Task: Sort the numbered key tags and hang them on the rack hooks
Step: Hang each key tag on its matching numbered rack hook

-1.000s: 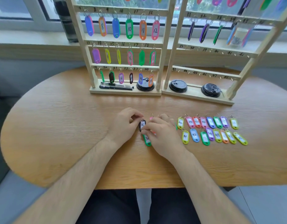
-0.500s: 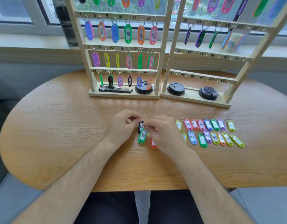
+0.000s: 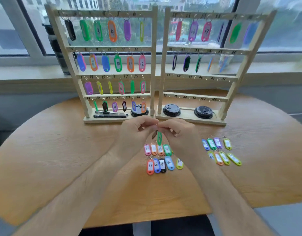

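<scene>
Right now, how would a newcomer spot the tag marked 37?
On the round wooden table, in front of where the left rack meets the right rack, lie two rows of tags. Tag 37 is at the left end of the nearer row: orange, beside blue tag 38.

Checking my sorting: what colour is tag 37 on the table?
Tag 37 is orange-red, head view.

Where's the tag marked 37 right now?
In the head view, tag 37 lies on the table near centre, leftmost in the near row, beside blue tag 38.
</scene>
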